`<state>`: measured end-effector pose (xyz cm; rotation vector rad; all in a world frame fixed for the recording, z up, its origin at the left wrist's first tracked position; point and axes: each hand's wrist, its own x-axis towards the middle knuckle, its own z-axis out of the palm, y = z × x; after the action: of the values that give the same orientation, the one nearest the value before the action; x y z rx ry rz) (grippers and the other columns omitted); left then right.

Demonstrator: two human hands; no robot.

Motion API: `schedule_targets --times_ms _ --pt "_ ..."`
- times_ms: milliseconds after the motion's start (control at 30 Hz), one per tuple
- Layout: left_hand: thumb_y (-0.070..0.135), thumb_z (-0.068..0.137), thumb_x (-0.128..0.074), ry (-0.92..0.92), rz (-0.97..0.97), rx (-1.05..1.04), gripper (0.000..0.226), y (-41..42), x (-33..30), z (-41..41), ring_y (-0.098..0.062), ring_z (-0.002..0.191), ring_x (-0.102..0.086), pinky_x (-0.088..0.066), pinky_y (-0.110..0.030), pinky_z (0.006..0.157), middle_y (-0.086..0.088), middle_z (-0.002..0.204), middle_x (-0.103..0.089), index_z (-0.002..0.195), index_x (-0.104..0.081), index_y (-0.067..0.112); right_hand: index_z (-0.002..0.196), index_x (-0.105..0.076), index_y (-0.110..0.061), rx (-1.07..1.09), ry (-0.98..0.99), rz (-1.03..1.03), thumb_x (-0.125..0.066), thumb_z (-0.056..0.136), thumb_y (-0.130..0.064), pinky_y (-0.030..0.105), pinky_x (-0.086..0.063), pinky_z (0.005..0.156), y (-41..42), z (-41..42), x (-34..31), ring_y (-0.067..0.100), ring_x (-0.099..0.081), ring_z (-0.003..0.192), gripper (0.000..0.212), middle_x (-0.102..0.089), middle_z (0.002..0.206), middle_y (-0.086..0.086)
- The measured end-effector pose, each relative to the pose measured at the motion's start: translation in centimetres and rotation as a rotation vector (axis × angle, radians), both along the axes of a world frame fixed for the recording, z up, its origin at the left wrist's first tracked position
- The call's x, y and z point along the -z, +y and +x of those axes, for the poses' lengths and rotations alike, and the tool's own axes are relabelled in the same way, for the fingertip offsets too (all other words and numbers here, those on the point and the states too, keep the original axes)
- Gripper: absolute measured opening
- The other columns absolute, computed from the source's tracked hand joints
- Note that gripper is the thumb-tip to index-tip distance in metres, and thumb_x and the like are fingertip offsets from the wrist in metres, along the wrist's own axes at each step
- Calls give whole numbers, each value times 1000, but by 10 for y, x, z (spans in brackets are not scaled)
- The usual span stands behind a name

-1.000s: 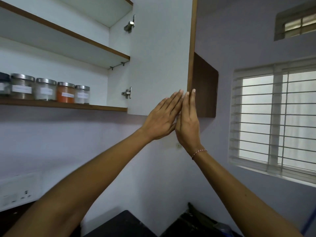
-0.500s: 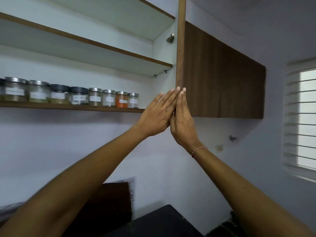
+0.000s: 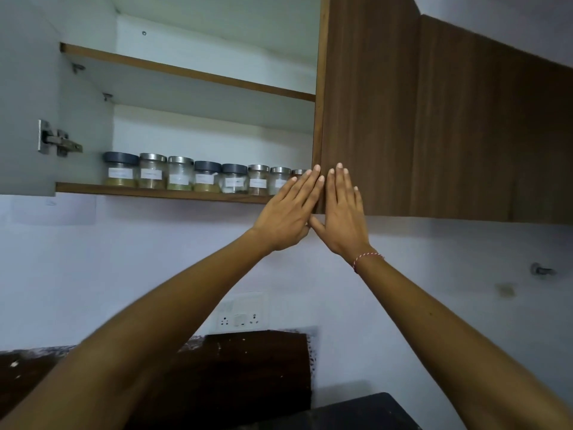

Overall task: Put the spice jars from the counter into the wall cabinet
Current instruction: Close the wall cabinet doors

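Closing up — 2 flat hands on the door

Right hand (image 3: pixel 342 212) presses the cabinet door (image 3: pixel 372 103), left hand (image 3: pixel 290 212) beside it at its edge — neither grips; jars (image 3: pixel 186 178) line the shelf left of both.

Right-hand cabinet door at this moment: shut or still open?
Nearly shut. The right door lies almost flush with the cabinet front, right hand flat on it; whether it has fully seated cannot be told. The spice jars remain exposed.
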<state>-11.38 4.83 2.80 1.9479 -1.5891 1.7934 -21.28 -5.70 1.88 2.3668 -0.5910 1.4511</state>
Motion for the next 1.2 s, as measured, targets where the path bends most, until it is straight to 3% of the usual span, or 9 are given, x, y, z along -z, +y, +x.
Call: schedule_targets --times_ms 100,267,433,567,933,1200 --pt "37 91 -41 -35 -81 -103 78 -5 6 20 -28 146 -8 -4 -39 117 -17 157 -8 147 0 1 147 9 -14 -102 22 17 -40 89 -57 41 -3 117 -12 19 6 22 11 146 88 11 158 8" --pt "50 84 -49 -174 -83 -191 79 -14 14 48 -26 141 -28 -22 -41 115 -14 152 -30 145 -27 5 140 22 -23 -155 123 18 -36 87 -63 42 -2 116 -40 49 19 23 14 145 89 19 156 7" --pt "45 92 -39 -83 -42 -331 78 -33 14 82 -30 146 -4 5 -44 114 -18 157 -7 148 -4 3 143 19 -24 -101 220 -12 -32 86 -66 47 0 117 -68 83 22 24 18 144 87 22 155 7" --pt "35 96 -34 -8 4 -342 73 -46 17 110 -31 146 7 15 -43 111 -18 157 6 147 7 3 139 23 -28 -76 260 -32 -31 86 -66 48 1 117 -90 109 20 25 18 144 85 21 155 7" --pt "51 89 -45 75 52 -372 96 -66 18 147 -31 145 13 10 -41 116 -18 156 14 145 15 4 139 24 -26 -39 224 -94 -29 82 -72 49 6 115 -118 151 27 27 17 144 90 19 156 8" --pt "55 89 -42 87 92 -382 94 -58 15 142 -29 146 10 7 -41 117 -15 157 12 147 12 5 140 22 -24 -53 210 -96 -30 81 -72 49 6 115 -113 149 28 28 14 144 92 16 156 10"
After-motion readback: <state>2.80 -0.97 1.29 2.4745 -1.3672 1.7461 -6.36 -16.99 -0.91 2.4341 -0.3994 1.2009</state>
